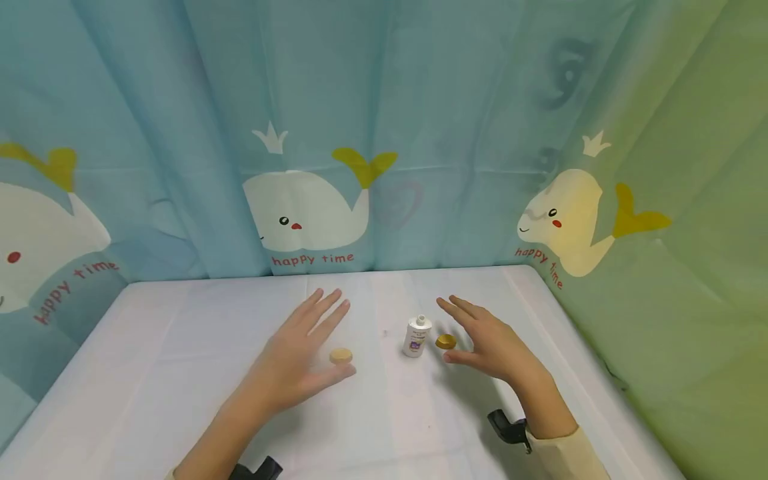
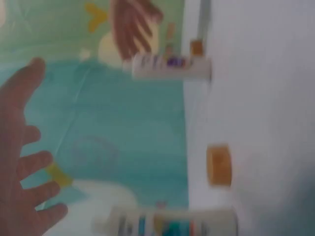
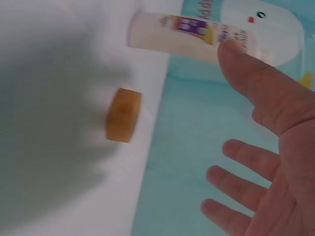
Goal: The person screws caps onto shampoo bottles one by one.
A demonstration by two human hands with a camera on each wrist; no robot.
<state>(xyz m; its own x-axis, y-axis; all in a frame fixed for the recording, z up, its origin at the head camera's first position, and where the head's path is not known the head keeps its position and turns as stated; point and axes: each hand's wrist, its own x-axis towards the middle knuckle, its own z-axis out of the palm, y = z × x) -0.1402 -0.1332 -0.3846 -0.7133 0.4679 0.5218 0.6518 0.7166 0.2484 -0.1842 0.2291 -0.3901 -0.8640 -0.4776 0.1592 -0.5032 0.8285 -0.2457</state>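
A small white bottle [image 1: 417, 337] with a purple label and an uncovered nozzle stands upright on the table. Just right of it lies a gold cap [image 1: 446, 341], seen also as a cap [image 3: 124, 115] in the right wrist view. My right hand [image 1: 495, 343] hovers beside that cap, fingers spread and holding nothing. On the left, a second, paler gold cap [image 1: 341, 356] shows between the thumb and forefinger of my left hand [image 1: 288, 363], which is spread in the air without gripping it. Another white bottle [image 2: 172, 223] with a blue-green label appears in the left wrist view; in the head view my left hand hides it.
A white cloth covers the table [image 1: 384, 427]. Behind it hangs a blue curtain [image 1: 468, 133] with printed whales, and a green stretch of curtain [image 1: 678, 320] runs along the right side. Black wrist mounts [image 1: 509, 428] sit on both forearms.
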